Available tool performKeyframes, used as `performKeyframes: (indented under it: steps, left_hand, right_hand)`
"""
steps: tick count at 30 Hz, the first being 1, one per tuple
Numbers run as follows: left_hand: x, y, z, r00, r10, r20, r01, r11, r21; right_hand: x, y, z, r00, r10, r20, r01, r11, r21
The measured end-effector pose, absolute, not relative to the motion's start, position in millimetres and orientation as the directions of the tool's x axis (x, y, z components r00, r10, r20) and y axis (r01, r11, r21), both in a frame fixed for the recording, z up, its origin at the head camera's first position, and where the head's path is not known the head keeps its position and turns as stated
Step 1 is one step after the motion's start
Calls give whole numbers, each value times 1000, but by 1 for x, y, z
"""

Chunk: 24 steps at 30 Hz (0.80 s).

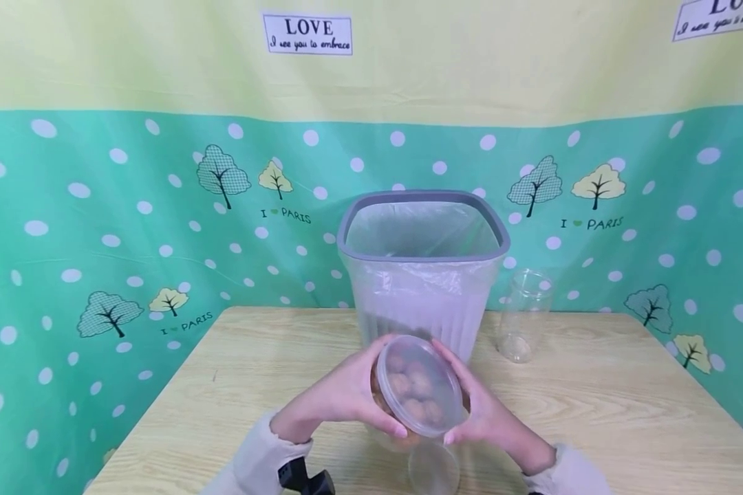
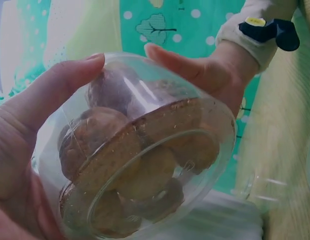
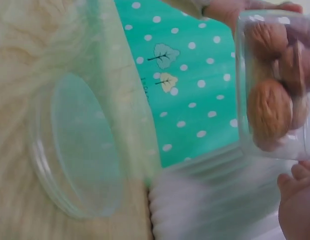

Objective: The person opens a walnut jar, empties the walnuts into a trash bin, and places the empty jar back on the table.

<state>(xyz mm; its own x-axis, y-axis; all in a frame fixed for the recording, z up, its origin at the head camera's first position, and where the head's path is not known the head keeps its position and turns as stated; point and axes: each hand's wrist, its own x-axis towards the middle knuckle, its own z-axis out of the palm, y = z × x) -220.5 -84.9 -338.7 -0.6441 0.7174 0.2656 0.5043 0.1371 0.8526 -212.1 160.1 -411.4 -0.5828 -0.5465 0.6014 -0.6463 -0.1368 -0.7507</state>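
The bin served as the reference for all positions. The clear container was held in front of the bin, on the side nearest the person, and tilted so that its translucent lid faced the head camera. Contact between container and bin could not be confirmed.

Finger state: the left hand and the right hand gripped the container from opposite sides. Fingers and thumbs were curled around it, the thumbs near the lid's edge.

Work completed, as judged from the layout: the container was loaded with walnuts and the lid appeared to be in place. Whether it was fully seated could not be told.

Work outstanding, by the same judgement: the container had not been set down or released, and neither hand had hold of any other item. A clear jar stood to the right of the bin on the table. A round clear piece, either a lid or a shallow dish, was on the table in front of the bin, nearer the person. The floor of the bin was hidden, so its contents could not be verified.
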Motion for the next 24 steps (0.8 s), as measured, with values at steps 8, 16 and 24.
performKeyframes:
  steps: [8,16,24]
  left_hand:
    - [-216,-86,-336,-701,646,302,548,217,808]
    - [-210,-80,-337,-767,501,400,621,426,658]
    - [-205,-72,-344,-720,469,511,692,543,477]
  right_hand:
    - [-190,144,-408,-630,-372,681,-672,-178,-719]
    - [-165,121,-401,-831,-175,528,-536,-3,-844]
    - [-161,107,-392,-944,-42,328,-330,123,-936]
